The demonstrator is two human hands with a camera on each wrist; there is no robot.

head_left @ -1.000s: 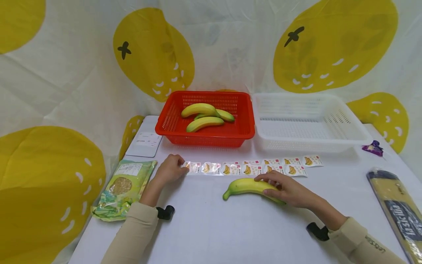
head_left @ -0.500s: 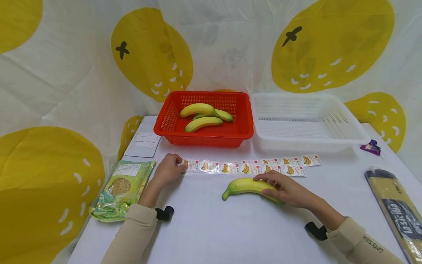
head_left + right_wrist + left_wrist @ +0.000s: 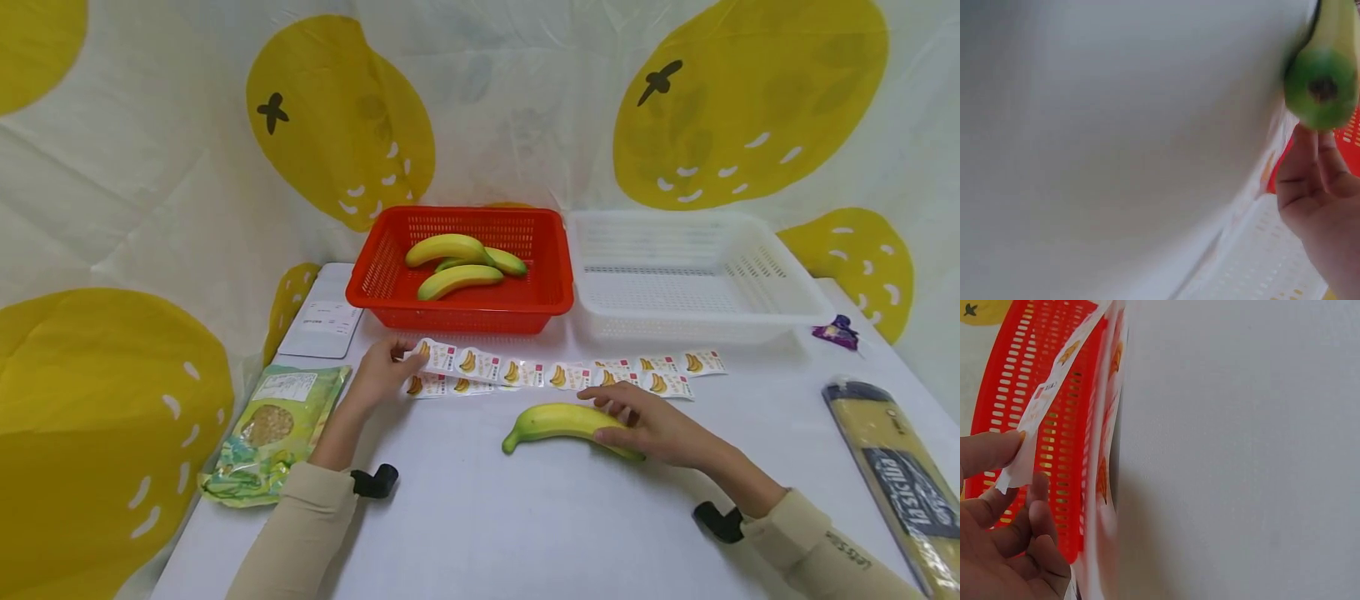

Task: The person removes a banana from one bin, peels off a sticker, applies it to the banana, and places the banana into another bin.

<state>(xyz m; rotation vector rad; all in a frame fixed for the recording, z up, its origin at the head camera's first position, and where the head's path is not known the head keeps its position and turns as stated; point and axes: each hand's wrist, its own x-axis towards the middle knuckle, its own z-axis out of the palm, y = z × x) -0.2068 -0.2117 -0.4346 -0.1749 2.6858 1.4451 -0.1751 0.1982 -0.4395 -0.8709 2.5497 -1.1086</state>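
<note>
- Banana stickers (image 3: 555, 374) come in a long, thin, shiny strip with little yellow banana pictures, and we see it lying on the white table (image 3: 487, 517) in front of the red basket (image 3: 457, 283).
- Our left hand (image 3: 382, 371) pinches the near end of the strip between thumb and fingertips (image 3: 997, 450); the top layer curls up from those fingers, and the paper under it stays flat just below them.
- Our right hand (image 3: 648, 425) rests on a smooth, curved banana (image 3: 562, 421), yellow with a green tip. The fingers are loosely spread over its right half, and the strip lies just past the fingertips.
- A moment ago the strip lay flat in one line. Now its left end is lifted and peeled back, so we see two rows near the left fingers. The banana has not moved.
- Three more bananas (image 3: 457, 265) lie in the red basket with its little holes, beyond the left fingers.
- A white basket (image 3: 697, 279) with the same holes sits beyond the right fingers.
- A crinkly green bag (image 3: 273, 433) lies left of the left wrist, and a white card (image 3: 324, 327) is behind it.
- A long dark and yellow packet (image 3: 896, 475) and a small purple wrapper (image 3: 834, 333) lie far out to the right.
</note>
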